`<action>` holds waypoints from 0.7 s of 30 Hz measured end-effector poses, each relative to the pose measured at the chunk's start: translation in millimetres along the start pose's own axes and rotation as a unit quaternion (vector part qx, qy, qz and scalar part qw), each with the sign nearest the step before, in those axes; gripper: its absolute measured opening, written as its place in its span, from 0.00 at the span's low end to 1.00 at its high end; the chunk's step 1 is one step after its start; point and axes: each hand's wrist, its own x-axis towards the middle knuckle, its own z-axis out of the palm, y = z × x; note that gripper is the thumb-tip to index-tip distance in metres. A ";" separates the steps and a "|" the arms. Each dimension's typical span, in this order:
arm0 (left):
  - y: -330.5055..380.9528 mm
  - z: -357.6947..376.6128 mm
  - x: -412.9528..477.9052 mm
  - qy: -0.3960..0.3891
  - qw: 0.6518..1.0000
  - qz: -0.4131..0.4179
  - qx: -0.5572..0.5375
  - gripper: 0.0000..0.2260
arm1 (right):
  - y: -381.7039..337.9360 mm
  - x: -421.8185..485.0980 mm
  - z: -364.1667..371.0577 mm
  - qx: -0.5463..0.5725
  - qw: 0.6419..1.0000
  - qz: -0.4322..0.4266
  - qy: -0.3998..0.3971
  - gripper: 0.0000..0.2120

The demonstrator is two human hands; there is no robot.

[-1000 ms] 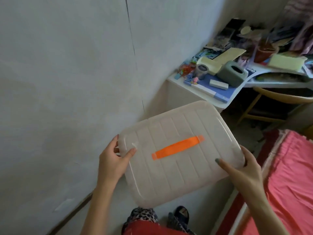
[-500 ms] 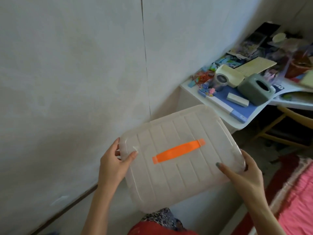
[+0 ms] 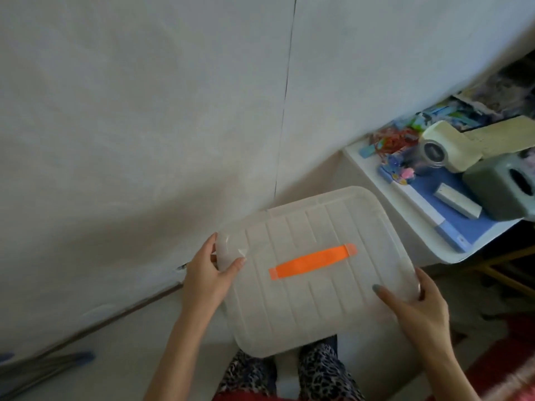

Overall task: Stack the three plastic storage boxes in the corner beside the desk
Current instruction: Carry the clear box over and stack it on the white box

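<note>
I carry a translucent white plastic storage box (image 3: pixel 318 299) with a ribbed lid and an orange handle strap (image 3: pixel 312 261) across its top. My left hand (image 3: pixel 208 273) grips its left edge, thumb on the lid. My right hand (image 3: pixel 417 308) holds the right corner, fingers spread over the lid. The box hangs above the floor, close to the white wall (image 3: pixel 144 125) and just left of the white desk (image 3: pixel 451 250). No other storage box is in view.
The desk top holds a grey tissue box (image 3: pixel 500 186), a cream tape roll (image 3: pixel 443 146), a blue mat and small colourful clutter. A wooden chair frame (image 3: pixel 503 270) stands under the desk. My patterned trouser legs (image 3: pixel 289 374) show below the box. Red fabric lies at the lower right.
My view has swung left and down, so the desk slid to the right edge and more floor shows. The box sits lower and nearer the wall, with both hands holding as before.
</note>
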 end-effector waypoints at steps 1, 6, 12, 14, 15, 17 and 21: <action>-2.6 5.6 4.1 -0.001 1.000 -0.009 0.000 0.37 | 1.1 6.6 4.2 -0.008 1.000 0.003 -0.008 0.40; -24.0 43.0 11.3 0.019 0.998 -0.057 0.008 0.36 | 16.8 48.8 26.5 -0.059 0.995 0.030 -0.070 0.43; -62.6 98.1 28.5 0.013 0.991 -0.132 -0.008 0.34 | 53.2 127.9 58.6 -0.138 0.980 0.045 -0.140 0.42; -76.0 114.8 36.0 0.010 0.988 -0.152 -0.003 0.32 | 68.0 151.2 72.0 -0.155 0.974 0.056 -0.153 0.42; -83.3 123.9 40.6 0.011 0.986 -0.167 -0.001 0.33 | 76.3 163.4 79.8 -0.160 0.972 0.058 -0.161 0.41; -101.5 147.1 49.6 0.017 0.979 -0.204 -0.006 0.35 | 94.9 190.4 97.4 -0.179 0.966 0.057 -0.179 0.40; -131.8 181.6 64.7 0.004 0.970 -0.242 -0.023 0.35 | 126.9 227.3 131.8 -0.206 0.957 0.063 -0.195 0.41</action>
